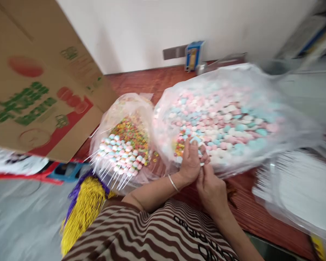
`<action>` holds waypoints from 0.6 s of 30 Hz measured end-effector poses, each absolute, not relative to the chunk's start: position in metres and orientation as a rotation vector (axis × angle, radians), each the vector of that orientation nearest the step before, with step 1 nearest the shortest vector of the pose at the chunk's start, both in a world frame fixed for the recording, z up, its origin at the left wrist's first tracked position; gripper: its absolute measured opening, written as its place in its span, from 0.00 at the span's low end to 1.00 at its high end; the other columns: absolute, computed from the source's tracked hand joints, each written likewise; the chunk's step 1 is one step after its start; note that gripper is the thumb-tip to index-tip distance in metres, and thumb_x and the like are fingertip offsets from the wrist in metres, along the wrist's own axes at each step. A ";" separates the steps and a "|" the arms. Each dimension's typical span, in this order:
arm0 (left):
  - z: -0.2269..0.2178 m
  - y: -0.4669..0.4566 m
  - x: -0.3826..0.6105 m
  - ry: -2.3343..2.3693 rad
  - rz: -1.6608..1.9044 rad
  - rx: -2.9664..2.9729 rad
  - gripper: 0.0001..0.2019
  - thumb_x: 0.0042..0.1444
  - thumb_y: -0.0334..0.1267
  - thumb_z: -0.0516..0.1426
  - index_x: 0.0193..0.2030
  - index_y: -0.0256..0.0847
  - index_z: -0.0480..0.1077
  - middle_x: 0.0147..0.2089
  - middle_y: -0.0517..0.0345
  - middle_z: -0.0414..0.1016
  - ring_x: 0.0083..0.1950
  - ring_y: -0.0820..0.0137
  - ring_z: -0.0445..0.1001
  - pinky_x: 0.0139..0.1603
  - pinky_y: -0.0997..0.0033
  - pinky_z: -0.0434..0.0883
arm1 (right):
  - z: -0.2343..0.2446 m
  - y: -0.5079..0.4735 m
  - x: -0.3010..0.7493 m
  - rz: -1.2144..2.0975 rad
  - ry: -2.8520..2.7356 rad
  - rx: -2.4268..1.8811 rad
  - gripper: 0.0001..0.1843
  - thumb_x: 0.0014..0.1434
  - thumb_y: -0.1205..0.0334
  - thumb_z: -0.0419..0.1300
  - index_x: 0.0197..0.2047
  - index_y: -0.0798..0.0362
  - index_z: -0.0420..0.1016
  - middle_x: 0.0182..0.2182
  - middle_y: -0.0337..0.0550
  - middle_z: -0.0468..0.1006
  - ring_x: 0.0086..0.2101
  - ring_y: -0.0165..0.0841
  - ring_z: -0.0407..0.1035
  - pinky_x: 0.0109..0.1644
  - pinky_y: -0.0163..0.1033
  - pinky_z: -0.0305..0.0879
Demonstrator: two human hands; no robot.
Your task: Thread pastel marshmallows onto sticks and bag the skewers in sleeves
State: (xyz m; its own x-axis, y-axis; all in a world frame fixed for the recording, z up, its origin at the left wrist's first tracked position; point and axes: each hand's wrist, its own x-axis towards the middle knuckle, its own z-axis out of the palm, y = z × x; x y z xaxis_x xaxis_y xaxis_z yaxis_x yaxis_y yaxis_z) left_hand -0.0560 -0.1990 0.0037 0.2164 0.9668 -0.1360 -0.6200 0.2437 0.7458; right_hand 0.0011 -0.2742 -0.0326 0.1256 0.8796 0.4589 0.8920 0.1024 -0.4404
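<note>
My left hand [190,161] is closed around a few pale blue and white round pieces [197,140], above the near edge of a large clear bag [163,108]. My right hand [211,186] is pinched just below it, touching or almost touching the left; whatever sits between its fingers is hidden. The large bag holds many pink, white and pale blue rounded pieces [228,127]. Some small yellow and red pieces [180,145] show beside my left fingers. To the left, white sticks topped with stacked pastel pieces [122,154] lie on a smaller bag.
The smaller clear bag [129,98] holds small yellow, green and red rings [132,130]. A big cardboard box [43,72] stands at left. A blue box [195,54] is by the wall. Plastic-wrapped white sticks [296,188] lie at right on the reddish table [152,80]. Yellow strands [84,214] hang at left.
</note>
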 end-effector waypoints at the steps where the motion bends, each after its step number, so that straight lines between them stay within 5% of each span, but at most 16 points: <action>1: 0.003 -0.200 -0.058 0.684 1.201 0.627 0.22 0.58 0.60 0.61 0.44 0.47 0.59 0.31 0.65 0.60 0.24 0.78 0.57 0.31 0.71 0.69 | -0.034 -0.275 0.000 -0.023 -1.727 -1.755 0.18 0.72 0.59 0.44 0.35 0.53 0.69 0.17 0.40 0.70 0.15 0.32 0.63 0.22 0.36 0.45; 6: 0.000 -0.207 -0.088 0.700 1.324 0.623 0.22 0.58 0.61 0.60 0.45 0.48 0.62 0.31 0.64 0.59 0.24 0.76 0.58 0.35 0.66 0.74 | -0.039 -0.274 -0.019 0.091 -1.775 -1.674 0.17 0.71 0.56 0.45 0.31 0.51 0.65 0.16 0.38 0.66 0.15 0.31 0.58 0.23 0.35 0.44; 12: -0.011 -0.236 -0.164 0.897 1.478 0.729 0.18 0.62 0.55 0.59 0.54 0.50 0.68 0.42 0.55 0.74 0.39 0.66 0.76 0.41 0.63 0.77 | -0.040 -0.274 -0.064 0.586 -1.875 -1.392 0.17 0.72 0.53 0.46 0.38 0.51 0.70 0.23 0.41 0.76 0.20 0.32 0.66 0.26 0.35 0.55; 18: -0.031 -0.259 -0.233 1.005 1.490 0.611 0.27 0.57 0.45 0.66 0.63 0.51 0.66 0.50 0.57 0.77 0.40 0.73 0.78 0.44 0.71 0.75 | -0.051 -0.269 -0.109 0.938 -2.003 -1.219 0.14 0.69 0.58 0.46 0.43 0.52 0.71 0.27 0.41 0.77 0.24 0.33 0.69 0.29 0.35 0.59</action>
State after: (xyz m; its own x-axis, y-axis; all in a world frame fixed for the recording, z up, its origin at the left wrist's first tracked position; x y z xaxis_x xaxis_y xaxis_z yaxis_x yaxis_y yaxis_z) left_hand -0.2327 -0.2588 -0.0311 -0.1847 0.9683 -0.1680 -0.5180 0.0494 0.8540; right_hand -0.1088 -0.2695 -0.0510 -0.3931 0.9099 0.1323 0.4808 0.3261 -0.8140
